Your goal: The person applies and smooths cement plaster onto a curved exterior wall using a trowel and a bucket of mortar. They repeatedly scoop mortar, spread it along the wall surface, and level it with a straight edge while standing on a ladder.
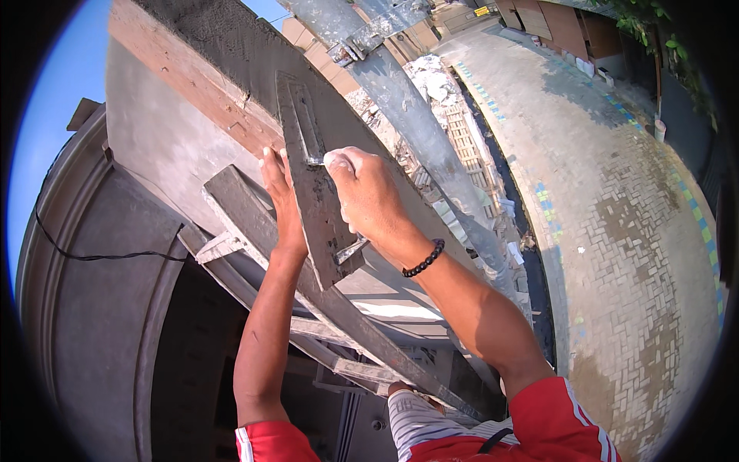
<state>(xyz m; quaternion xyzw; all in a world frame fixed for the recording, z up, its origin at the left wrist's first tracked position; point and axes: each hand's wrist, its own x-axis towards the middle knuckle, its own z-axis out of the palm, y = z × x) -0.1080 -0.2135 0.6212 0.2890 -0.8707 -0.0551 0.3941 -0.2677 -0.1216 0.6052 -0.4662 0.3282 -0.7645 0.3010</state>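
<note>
My right hand, with a dark bead bracelet at its wrist, is closed round the handle of a plastering trowel. The long, mortar-stained blade lies against the grey plastered ledge. Just left of the trowel, my left hand is raised with its fingers stretched out, touching the lower end of a wooden board. That board runs along the ledge's edge up to the upper left. The trowel blade hides part of my left hand.
A mortar-splashed ladder leans below my hands. A grey metal post with a clamp stands to the right. Far below lie rubble, a drain channel and a paved lane. A black cable hangs at left by a moulded wall.
</note>
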